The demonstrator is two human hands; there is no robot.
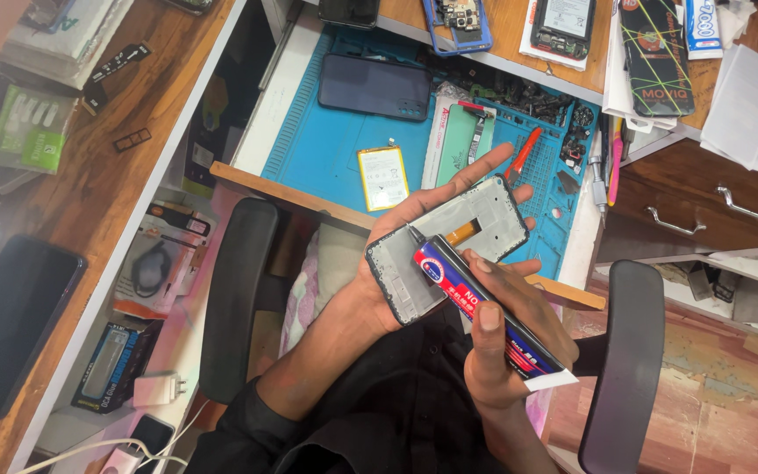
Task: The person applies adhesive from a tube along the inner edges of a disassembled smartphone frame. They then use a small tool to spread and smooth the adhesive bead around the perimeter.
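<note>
Glue work: your left hand (414,230), fingers spread, cradles the grey rectangular phone frame with the orange flex cable (449,246) over your lap, at 6 o'clock from the blue silicone repair mat (326,149). Your right hand (506,329) is wrapped tight around the red-and-blue adhesive tube (475,303), black nozzle touching the frame's left edge at 9 o'clock. Squeeze lightly, keep the bead thin along the rim, steer clear of the cable, hold the frame level.
</note>
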